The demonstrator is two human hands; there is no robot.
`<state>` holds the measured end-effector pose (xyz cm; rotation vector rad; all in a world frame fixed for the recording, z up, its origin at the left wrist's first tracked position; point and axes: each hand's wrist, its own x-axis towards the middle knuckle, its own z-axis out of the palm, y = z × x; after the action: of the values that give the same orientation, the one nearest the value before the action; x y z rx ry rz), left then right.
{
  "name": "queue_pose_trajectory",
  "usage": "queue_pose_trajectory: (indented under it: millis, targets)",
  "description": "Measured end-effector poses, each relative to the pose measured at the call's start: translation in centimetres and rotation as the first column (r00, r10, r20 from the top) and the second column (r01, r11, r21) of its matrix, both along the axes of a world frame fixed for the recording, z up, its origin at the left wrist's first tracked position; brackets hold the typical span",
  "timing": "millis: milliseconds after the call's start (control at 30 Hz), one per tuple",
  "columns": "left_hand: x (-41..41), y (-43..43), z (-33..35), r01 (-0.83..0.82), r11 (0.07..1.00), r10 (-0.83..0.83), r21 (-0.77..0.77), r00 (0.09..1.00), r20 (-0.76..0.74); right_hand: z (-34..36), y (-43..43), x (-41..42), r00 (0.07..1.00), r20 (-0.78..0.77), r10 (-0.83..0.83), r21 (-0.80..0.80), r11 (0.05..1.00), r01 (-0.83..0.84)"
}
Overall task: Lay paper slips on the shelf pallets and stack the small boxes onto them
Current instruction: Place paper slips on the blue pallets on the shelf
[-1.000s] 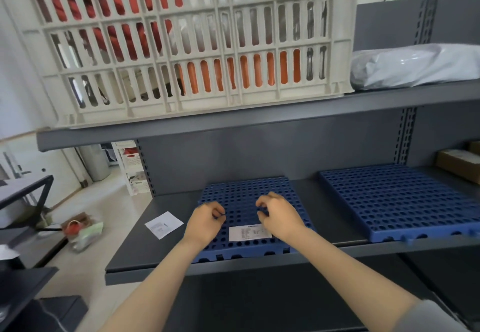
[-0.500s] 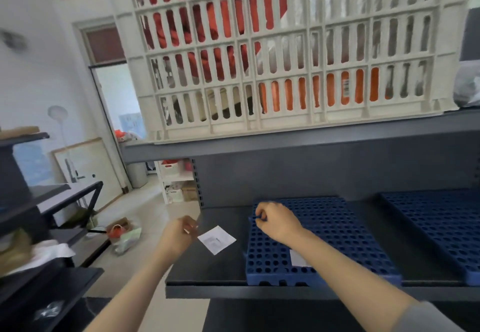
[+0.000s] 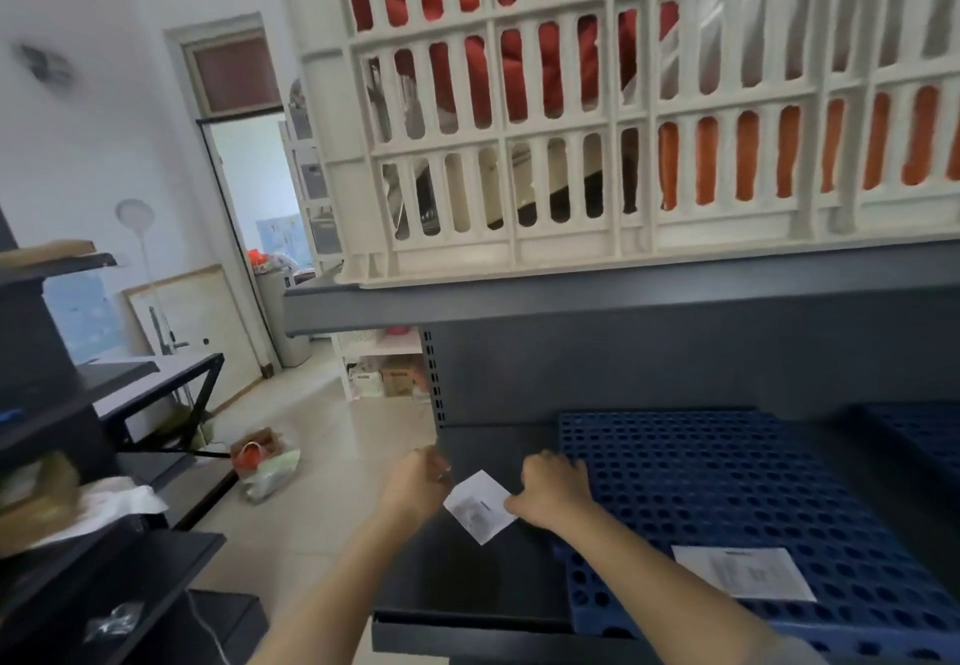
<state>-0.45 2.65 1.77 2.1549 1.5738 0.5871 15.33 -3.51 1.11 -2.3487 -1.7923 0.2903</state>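
— Dark grey metal shelf (image 3: 467, 576), lower centre: what changed?

— Both hands have shifted left. Left hand (image 3: 415, 482) curled shut beside the small white paper slip (image 3: 480, 506); right hand (image 3: 550, 498) pinches its edge.

— Meaning?

— Another slip (image 3: 743, 573) already lies on the blue perforated plastic pallet (image 3: 727, 482); this one probably goes next.

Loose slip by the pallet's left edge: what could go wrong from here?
1. The loose slip lies on the bare shelf, between the left hand and right hand, close to the open end; a brush could push it off.
2. The slip on the blue pallet, the placed slip, lies unweighted near the front edge and might slide.
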Motion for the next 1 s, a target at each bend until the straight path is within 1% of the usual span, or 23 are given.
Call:
queue_pose_trajectory:
  millis: [133, 167, 233, 300, 400, 467, 533, 600, 700, 767, 800, 867, 933, 1000]
  targets:
    - [1.3, 1.2, -1.1, 0.01, 0.994, -0.013, -0.109, 0.999, -0.03, -0.7, 0.8, 0.0, 0.997, 0.078, 0.005, -0.08, 0.997, 0.001]
    - [1.6, 1.4, -1.5, 0.018, 0.99, -0.025, -0.137, 0.998, -0.054, -0.8, 0.9, 0.1, 0.995, 0.098, 0.007, -0.096, 0.995, 0.002]
    - [2.0, 1.8, -2.1, 0.016, 0.984, -0.044, -0.175, 0.986, -0.161, -1.1, 1.1, 0.2, 0.993, 0.121, 0.008, -0.119, 0.993, 0.007]
    - [2.2, 2.2, -2.6, -0.013, 0.984, -0.028, -0.175, 0.973, -0.227, -1.1, 1.3, 0.1, 0.991, 0.13, 0.007, -0.129, 0.992, 0.01]
    - [2.4, 2.6, -2.9, -0.066, 0.984, 0.024, -0.168, 0.97, -0.241, -1.1, 1.7, 0.0, 0.991, 0.134, 0.008, -0.152, 0.988, 0.013]
    - [2.4, 2.8, -2.8, -0.087, 0.982, 0.047, -0.167, 0.973, -0.228, -1.0, 1.8, 0.0, 0.991, 0.135, 0.008, -0.168, 0.986, 0.015]
    - [2.3, 2.8, -2.5, -0.092, 0.98, 0.061, -0.175, 0.983, -0.174, -1.0, 1.9, 0.0, 0.99, 0.141, 0.006, -0.17, 0.985, 0.018]
    - [2.1, 2.9, -2.3, -0.069, 0.984, 0.053, -0.165, 0.994, -0.096, -1.1, 1.9, 0.0, 0.989, 0.147, 0.0, -0.138, 0.99, 0.021]
    - [1.8, 2.5, -1.5, -0.029, 0.987, 0.042, -0.155, 0.995, 0.085, -1.2, 1.8, -0.2, 0.99, 0.14, -0.016, -0.057, 0.998, 0.024]
    - [1.5, 2.4, -0.8, -0.018, 0.987, 0.05, -0.159, 0.979, 0.196, -1.1, 1.7, -0.2, 0.996, 0.079, -0.032, 0.001, 0.999, 0.032]
    - [1.4, 2.3, -0.4, -0.011, 0.986, 0.055, -0.168, 0.965, 0.258, -1.0, 1.5, -0.2, 0.999, 0.019, -0.039, 0.024, 0.999, 0.039]
    - [1.2, 1.7, 0.9, 0.018, 0.98, 0.061, -0.2, 0.921, 0.385, -0.5, 1.2, -0.1, 0.987, -0.154, -0.044, 0.072, 0.996, 0.056]
    - [1.0, 1.0, 2.2, 0.046, 0.974, 0.071, -0.223, 0.869, 0.49, 0.0, 1.0, 0.1, 0.935, -0.352, -0.039, 0.133, 0.987, 0.091]
    - [1.0, 0.2, 3.4, 0.057, 0.971, 0.089, -0.232, 0.817, 0.57, 0.7, 0.8, 0.3, 0.832, -0.554, -0.018, 0.217, 0.962, 0.165]
